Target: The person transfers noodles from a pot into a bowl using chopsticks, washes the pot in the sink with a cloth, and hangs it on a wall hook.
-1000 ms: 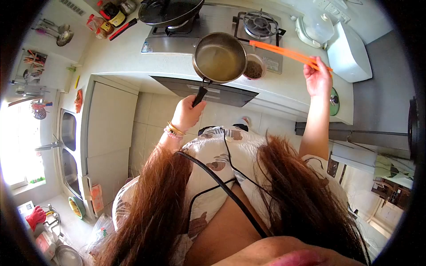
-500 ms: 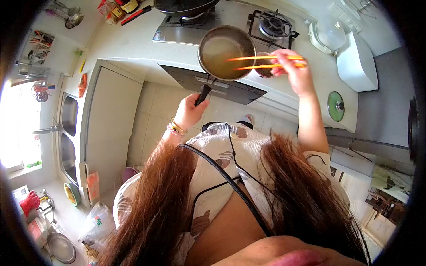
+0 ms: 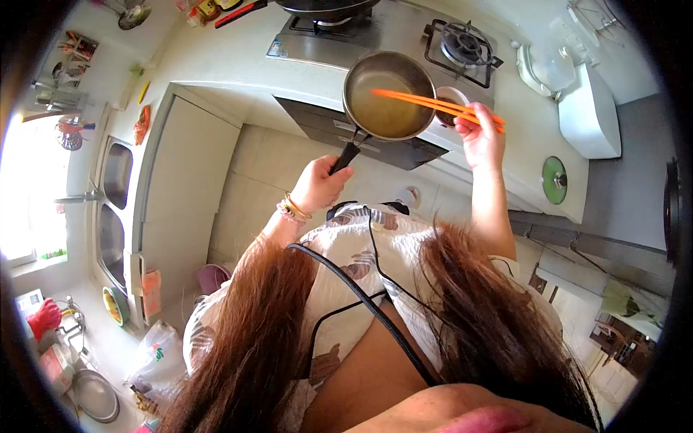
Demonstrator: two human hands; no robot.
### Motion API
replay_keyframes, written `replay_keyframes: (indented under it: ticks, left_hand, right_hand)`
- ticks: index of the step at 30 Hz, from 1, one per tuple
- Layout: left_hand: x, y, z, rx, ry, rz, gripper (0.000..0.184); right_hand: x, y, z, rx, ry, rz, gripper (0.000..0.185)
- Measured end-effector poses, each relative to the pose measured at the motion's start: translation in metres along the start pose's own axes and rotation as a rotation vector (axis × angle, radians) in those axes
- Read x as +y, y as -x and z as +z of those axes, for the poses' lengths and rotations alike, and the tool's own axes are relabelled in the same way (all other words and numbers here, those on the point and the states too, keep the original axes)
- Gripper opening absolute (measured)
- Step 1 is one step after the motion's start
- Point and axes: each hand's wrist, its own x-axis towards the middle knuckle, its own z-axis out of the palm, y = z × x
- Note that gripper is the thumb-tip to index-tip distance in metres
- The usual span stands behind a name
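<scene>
My left hand (image 3: 322, 183) is wrapped round the black handle of a small saucepan (image 3: 388, 95), which is held in front of the counter's edge. Yellowish liquid covers the pan's bottom. Between the fingers of my right hand (image 3: 482, 138) is a pair of orange chopsticks (image 3: 426, 102). Their tips are close together over the liquid; whether they touch it I cannot tell. A small bowl (image 3: 451, 101) with dark contents stands on the counter just right of the pan, partly behind the chopsticks.
A gas burner (image 3: 463, 45) is at the back right, and a black wok (image 3: 328, 7) sits on the other burner. On the right of the counter lies a green-tinted lid (image 3: 554, 180). A white appliance (image 3: 588, 115) stands behind it. Sinks (image 3: 115, 173) are on the left.
The chopstick tips have come together and point further left across the pan. My right hand has turned and lowered slightly. The whole view has shifted a little.
</scene>
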Motion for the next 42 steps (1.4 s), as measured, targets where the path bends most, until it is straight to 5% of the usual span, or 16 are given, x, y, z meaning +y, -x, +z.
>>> replay_keyframes:
  ticks: [8, 10, 12, 13, 16, 18, 20, 24, 36, 39, 41, 42]
  left_hand:
    - [0.013, 0.001, -0.002, -0.049, 0.124, -0.083, 0.020]
    - [0.014, 0.001, -0.001, -0.013, 0.117, -0.087, 0.020]
    - [0.013, -0.001, 0.000, 0.022, 0.145, -0.081, 0.019]
    - [0.012, -0.001, 0.001, 0.027, 0.173, -0.057, 0.019]
    - [0.020, -0.002, 0.009, 0.148, 0.175, -0.053, 0.024]
    - [0.020, -0.003, 0.009, 0.173, 0.277, -0.056, 0.023]
    - [0.025, -0.003, 0.012, 0.228, 0.316, -0.071, 0.023]
    - [0.031, 0.001, 0.022, 0.358, 0.339, -0.082, 0.025]
    - [0.023, -0.005, -0.001, 0.673, 0.758, -0.027, 0.027]
    - [0.023, -0.009, -0.009, 0.701, 0.828, 0.057, 0.023]
    - [0.018, -0.007, -0.031, 0.676, 0.872, 0.123, 0.022]
    - [0.014, 0.015, -0.056, 0.654, 0.897, 0.162, 0.021]
  right_hand:
    - [-0.067, 0.018, -0.043, 0.186, -0.151, -0.279, 0.016]
    - [-0.067, 0.017, -0.052, 0.256, -0.070, -0.279, 0.018]
    - [-0.059, 0.015, -0.060, 0.269, 0.469, -0.217, 0.020]
    - [-0.053, 0.014, -0.061, 0.286, 0.425, -0.281, 0.021]
    - [-0.039, 0.014, -0.046, 0.112, 0.654, -0.481, 0.019]
    - [-0.018, -0.002, -0.052, -0.143, 1.126, -0.909, 0.015]
    - [0.000, -0.006, -0.067, -0.383, 1.422, -0.800, 0.020]
    - [0.019, -0.033, -0.096, -0.607, 1.648, -0.911, 0.028]
    - [0.032, -0.130, -0.200, -1.027, 1.690, -0.911, 0.031]
    - [0.026, -0.176, -0.224, -0.748, 1.555, -1.265, 0.022]
    - [0.038, -0.223, -0.233, -0.478, 1.614, -1.221, 0.020]
    - [0.048, -0.208, -0.188, -0.262, 1.664, -0.958, 0.022]
